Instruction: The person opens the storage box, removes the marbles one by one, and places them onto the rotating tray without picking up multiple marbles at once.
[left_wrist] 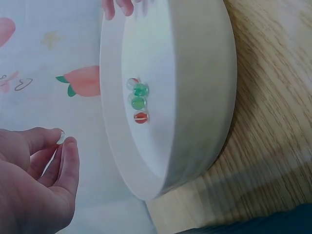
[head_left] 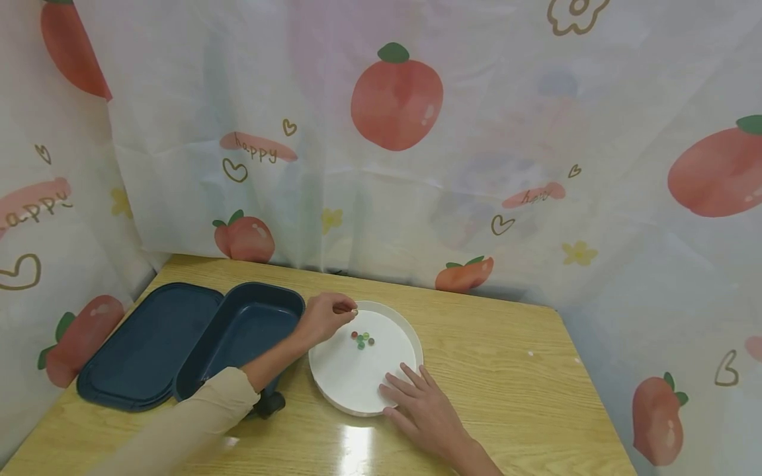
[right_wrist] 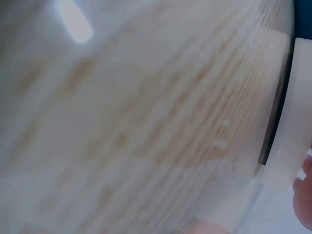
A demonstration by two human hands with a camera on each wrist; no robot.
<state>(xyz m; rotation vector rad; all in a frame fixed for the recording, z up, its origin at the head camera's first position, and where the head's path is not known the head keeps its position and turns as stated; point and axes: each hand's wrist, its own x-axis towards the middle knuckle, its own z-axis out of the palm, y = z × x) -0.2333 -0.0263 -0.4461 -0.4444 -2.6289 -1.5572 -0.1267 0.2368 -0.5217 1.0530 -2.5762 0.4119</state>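
A round white tray (head_left: 339,377) with a raised rim stands on the table. Several glass marbles, among them a red marble (left_wrist: 141,117) and a green marble (left_wrist: 138,102), sit close together on its floor. Above the rim's far left side, my left hand (head_left: 323,320) pinches one clear marble (left_wrist: 61,138) between thumb and fingertips. My right hand (head_left: 424,413) lies over the near right rim, fingers spread and extended into the tray. Only a bit of a finger (right_wrist: 303,202) of that hand appears in the right wrist view.
Left of the tray is a dark blue rectangular box (head_left: 253,287), partly behind the left forearm. A matching dark blue lid (head_left: 149,344) lies beside it. A small black object (head_left: 270,404) is by the box's near corner. A fruit-print curtain (head_left: 381,198) hangs behind the wooden table (head_left: 500,370).
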